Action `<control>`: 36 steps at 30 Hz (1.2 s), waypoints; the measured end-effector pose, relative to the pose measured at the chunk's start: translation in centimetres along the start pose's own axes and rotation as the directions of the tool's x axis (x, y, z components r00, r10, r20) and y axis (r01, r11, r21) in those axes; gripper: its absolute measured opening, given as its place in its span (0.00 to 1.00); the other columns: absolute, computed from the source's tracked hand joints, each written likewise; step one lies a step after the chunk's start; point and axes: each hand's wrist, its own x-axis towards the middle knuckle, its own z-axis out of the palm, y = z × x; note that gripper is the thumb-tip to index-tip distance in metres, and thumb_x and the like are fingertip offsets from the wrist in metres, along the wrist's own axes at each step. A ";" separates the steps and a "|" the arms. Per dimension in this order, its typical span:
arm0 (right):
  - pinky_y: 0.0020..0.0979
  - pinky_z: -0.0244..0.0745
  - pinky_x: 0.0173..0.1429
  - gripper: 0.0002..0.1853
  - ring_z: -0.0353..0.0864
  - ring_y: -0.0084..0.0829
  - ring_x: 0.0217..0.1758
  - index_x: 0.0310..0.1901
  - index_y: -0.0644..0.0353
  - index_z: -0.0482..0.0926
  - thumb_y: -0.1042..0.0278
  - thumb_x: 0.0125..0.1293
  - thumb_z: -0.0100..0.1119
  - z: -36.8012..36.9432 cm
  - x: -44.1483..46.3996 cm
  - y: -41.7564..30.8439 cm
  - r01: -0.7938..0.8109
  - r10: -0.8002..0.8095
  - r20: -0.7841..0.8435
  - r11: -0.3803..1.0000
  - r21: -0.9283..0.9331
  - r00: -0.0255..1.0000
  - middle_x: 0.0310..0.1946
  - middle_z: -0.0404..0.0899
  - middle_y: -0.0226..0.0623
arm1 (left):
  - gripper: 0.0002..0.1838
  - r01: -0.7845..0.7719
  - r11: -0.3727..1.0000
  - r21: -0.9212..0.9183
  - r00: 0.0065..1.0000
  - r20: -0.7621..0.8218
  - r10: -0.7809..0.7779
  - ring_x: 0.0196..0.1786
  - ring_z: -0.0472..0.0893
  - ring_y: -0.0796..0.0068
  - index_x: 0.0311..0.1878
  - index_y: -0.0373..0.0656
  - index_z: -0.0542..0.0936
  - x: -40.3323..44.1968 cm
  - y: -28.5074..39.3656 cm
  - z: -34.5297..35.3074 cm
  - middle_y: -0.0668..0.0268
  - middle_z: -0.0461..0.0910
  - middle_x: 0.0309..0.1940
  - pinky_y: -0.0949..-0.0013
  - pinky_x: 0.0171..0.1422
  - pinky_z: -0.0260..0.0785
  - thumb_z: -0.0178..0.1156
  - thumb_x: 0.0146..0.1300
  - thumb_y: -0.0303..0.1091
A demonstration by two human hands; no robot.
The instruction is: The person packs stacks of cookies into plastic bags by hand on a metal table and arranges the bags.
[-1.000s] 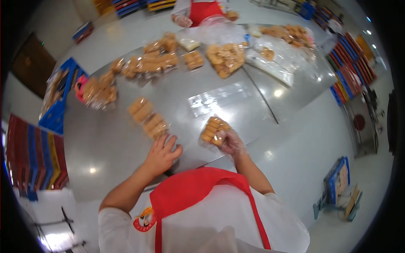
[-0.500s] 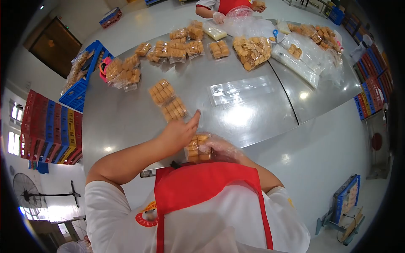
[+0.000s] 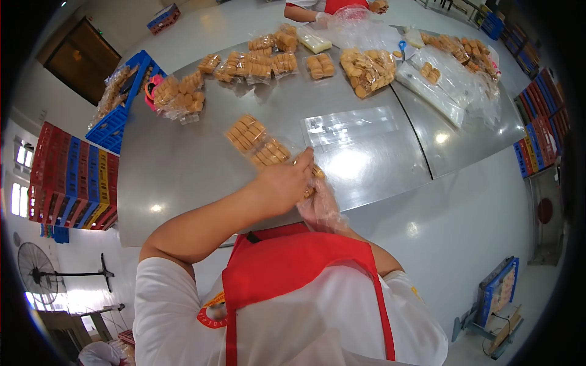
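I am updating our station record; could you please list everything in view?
table: 1, silver, centre
biscuit packs: 2, golden brown, table's middle
held pack: 1, golden brown, near table edge, partly hidden
far biscuit packs: several, golden brown, table's far left
large biscuit bag: 1, golden brown, table's far side
flat clear bags: uncountable, clear, right of centre
plastic bundle: 1, whitish, table's right
blue item: 1, blue, beside large biscuit bag
pink item: 1, pink, table's left end
blue crate: 1, blue, left of table
left crates: several, red, blue, yellow, far left
right crates: several, mixed, far right
co-worker: 1, white and red, across table
apron: 1, red, worn
left hand: 1, bare, at held pack
right hand: 1, clear-gloved, holding that pack
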 end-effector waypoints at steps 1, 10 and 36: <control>0.34 0.76 0.67 0.22 0.77 0.31 0.63 0.69 0.63 0.64 0.70 0.76 0.47 -0.1 0.1 -0.2 -0.013 0.013 -0.024 1.000 -0.019 1.000 0.58 0.75 0.40 | 0.31 -0.017 0.999 -0.045 0.998 -0.060 0.015 0.36 0.87 0.56 0.68 0.26 0.68 0.1 0.1 0.3 0.46 0.60 0.76 0.60 0.39 0.80 0.56 0.61 0.28; 0.34 0.75 0.67 0.23 0.77 0.33 0.63 0.70 0.62 0.64 0.69 0.76 0.49 0.6 -0.9 -1.3 0.055 -0.025 0.073 0.892 -0.449 0.997 0.59 0.76 0.41 | 0.28 0.028 0.986 -0.166 0.998 0.056 -0.019 0.39 0.86 0.54 0.63 0.23 0.72 1.7 2.7 0.4 0.43 0.63 0.73 0.59 0.43 0.81 0.56 0.60 0.28; 0.37 0.76 0.66 0.25 0.79 0.41 0.62 0.69 0.62 0.68 0.70 0.71 0.57 0.1 -0.2 -2.8 0.067 -0.007 0.067 -0.019 -0.998 0.998 0.59 0.78 0.48 | 0.35 -0.012 0.994 -0.104 0.998 0.061 0.019 0.32 0.87 0.57 0.67 0.26 0.70 0.0 3.2 5.2 0.48 0.64 0.73 0.58 0.38 0.81 0.62 0.57 0.34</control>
